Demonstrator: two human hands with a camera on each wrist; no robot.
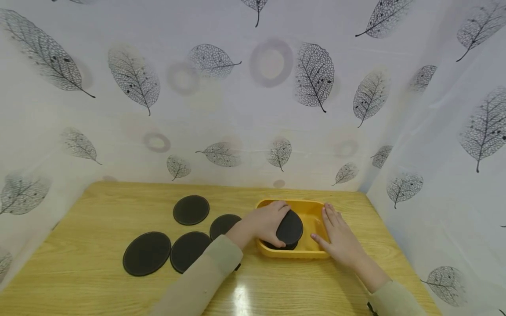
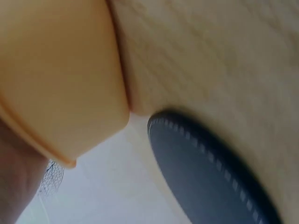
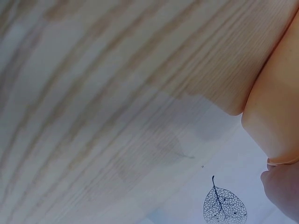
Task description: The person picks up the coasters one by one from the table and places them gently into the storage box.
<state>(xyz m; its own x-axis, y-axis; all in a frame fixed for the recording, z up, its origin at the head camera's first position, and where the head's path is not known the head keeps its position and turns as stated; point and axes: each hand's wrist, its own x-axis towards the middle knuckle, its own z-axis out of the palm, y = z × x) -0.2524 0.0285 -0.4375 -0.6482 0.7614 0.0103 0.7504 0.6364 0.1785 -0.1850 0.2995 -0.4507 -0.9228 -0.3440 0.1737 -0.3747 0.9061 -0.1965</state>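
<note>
left grip (image 1: 266, 224) clasps a black disc (image 1: 290, 228), left side of the yellow tray (image 1: 310, 215); right grip (image 1: 343, 241), straight-fingered, touches the opposite end.

The head view looks forward and down from above the near side of the pale yellow, wood-grained tabletop (image 1: 99, 210), far enough back to take in both hands and the white sheet backdrop printed with dark leaf skeletons (image 1: 245, 109). The left wrist view is low and close, tilted and roughly upside down, facing the outer wall of the yellow, round-cornered plastic tray (image 2: 65, 70) and a black, round, stitched-edge disc (image 2: 196, 172). The right wrist view, likewise inverted, skims the tabletop, with the tray at its right edge. All three share tray, tabletop and backdrop.
</note>
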